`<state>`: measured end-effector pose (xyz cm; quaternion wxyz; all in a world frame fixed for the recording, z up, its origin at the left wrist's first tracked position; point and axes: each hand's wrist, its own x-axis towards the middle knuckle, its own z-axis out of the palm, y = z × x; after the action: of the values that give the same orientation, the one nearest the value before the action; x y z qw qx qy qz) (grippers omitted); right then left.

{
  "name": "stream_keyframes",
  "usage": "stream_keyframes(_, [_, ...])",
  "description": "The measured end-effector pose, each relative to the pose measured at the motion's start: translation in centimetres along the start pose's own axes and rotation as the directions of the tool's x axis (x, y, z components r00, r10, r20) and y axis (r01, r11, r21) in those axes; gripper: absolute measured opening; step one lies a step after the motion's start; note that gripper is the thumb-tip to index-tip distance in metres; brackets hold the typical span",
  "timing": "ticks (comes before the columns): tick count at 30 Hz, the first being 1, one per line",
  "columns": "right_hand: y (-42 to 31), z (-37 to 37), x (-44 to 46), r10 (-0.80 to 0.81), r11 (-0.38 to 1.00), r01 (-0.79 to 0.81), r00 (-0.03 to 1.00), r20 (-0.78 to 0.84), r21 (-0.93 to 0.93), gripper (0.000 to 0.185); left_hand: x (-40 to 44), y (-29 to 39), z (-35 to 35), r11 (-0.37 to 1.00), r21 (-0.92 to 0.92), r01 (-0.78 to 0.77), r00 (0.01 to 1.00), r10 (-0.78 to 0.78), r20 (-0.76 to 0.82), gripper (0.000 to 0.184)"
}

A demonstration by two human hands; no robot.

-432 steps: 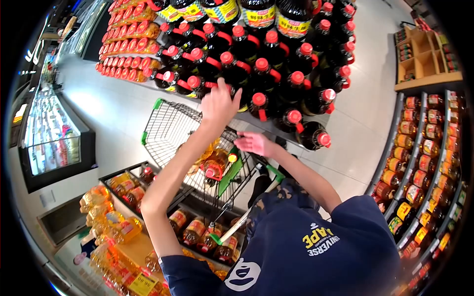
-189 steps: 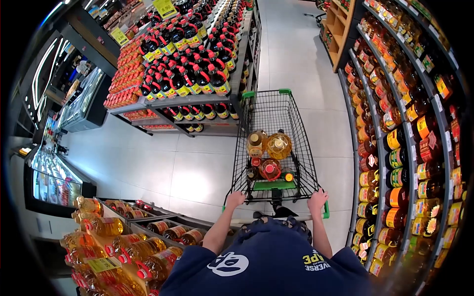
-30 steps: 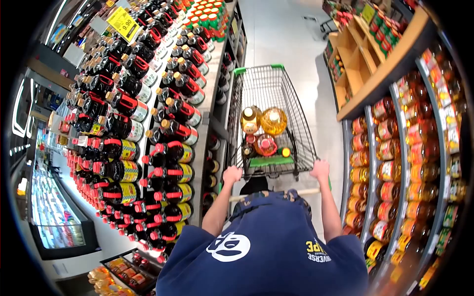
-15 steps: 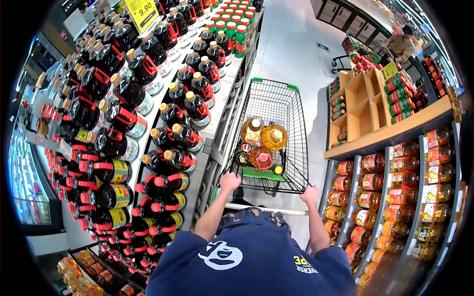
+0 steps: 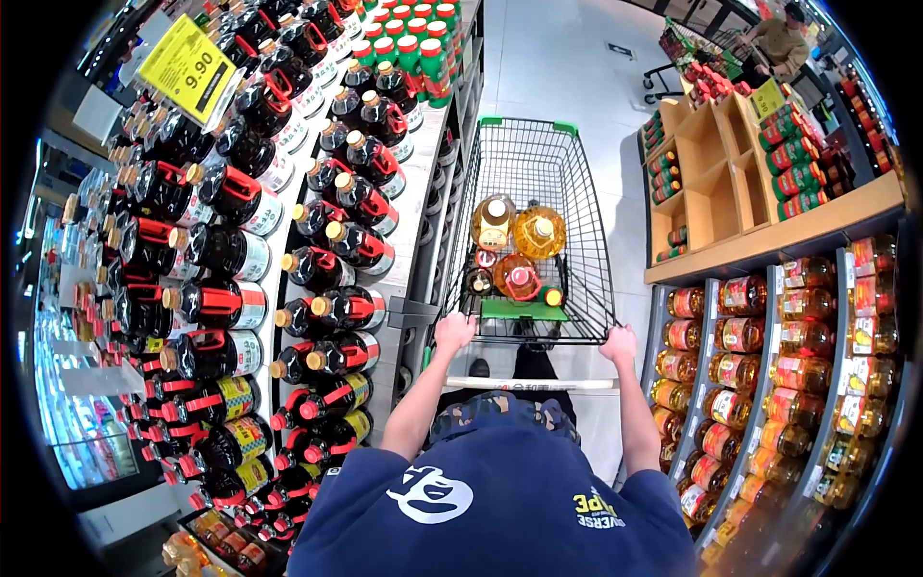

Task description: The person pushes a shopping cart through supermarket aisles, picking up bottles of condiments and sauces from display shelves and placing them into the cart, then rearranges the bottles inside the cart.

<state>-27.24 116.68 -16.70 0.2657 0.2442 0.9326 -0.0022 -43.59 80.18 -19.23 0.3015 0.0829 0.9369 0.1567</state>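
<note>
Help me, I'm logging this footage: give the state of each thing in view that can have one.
Cart: partly filled
Left hand: closed, at the cart's near left corner
Right hand: closed, at the near right corner
Golden bottle: capped, standing
Red-capped bottle: closed
Yellow price sign: tilted, showing 9.90
Wooden shelf: partly stocked

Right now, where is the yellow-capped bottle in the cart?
In the head view, the yellow-capped bottle sits in the near part of the cart, by the right end of the green panel, right of the red-capped bottle.
</note>
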Motion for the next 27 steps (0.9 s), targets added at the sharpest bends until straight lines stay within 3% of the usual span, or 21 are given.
stream_keyframes(9, [2.2, -2.9, 8.2, -0.028, 0.997, 0.03, 0.999, -0.034, 0.066, 0.016, 6.4, 4.7, -2.6, 0.999, 0.023, 0.035, 0.998, -0.036, 0.048, 0.054])
stream_keyframes(10, [2.5, -3.2, 8.9, -0.068, 0.997, 0.073, 0.99, -0.126, 0.04, 0.013, 7.0, 5.3, -3.0, 0.999, 0.032, 0.016, 1.0, -0.017, 0.024, 0.054])
stream_keyframes(11, [2.5, -3.3, 10.1, -0.072, 0.996, 0.077, 0.991, -0.116, 0.038, 0.013, 7.8, 5.8, -3.4, 0.998, 0.065, 0.019, 1.0, -0.02, 0.017, 0.054])
stream_keyframes(14, [3.1, -5.0, 12.5, -0.078, 0.995, 0.083, 0.993, -0.085, 0.056, 0.014, 10.7, 7.1, -4.2, 0.995, 0.077, 0.058, 0.991, -0.067, 0.115, 0.057])
stream_keyframes(15, [3.2, -5.5, 13.1, -0.075, 0.993, 0.084, 0.992, -0.098, 0.086, 0.014, 11.6, 7.2, -3.8, 0.992, 0.112, 0.056, 0.997, -0.061, 0.048, 0.054])
stream_keyframes(21, [4.3, -6.9, 18.5, -0.108, 0.981, 0.135, 0.976, -0.188, 0.141, 0.012, 16.3, 10.1, -5.9, 0.986, 0.147, 0.082, 0.991, -0.096, 0.094, 0.051])
stream_keyframes(25, [4.9, -8.5, 22.0, -0.124, 0.973, 0.146, 0.984, -0.127, 0.179, 0.008, 19.3, 11.5, -7.1, 0.981, 0.166, 0.1, 0.989, -0.116, 0.092, 0.05])
stream_keyframes(27, [5.2, -9.7, 24.1, -0.124, 0.964, 0.125, 0.992, -0.021, 0.234, 0.02, 20.7, 12.4, -7.9, 0.978, 0.147, 0.147, 0.979, -0.165, 0.123, 0.049])
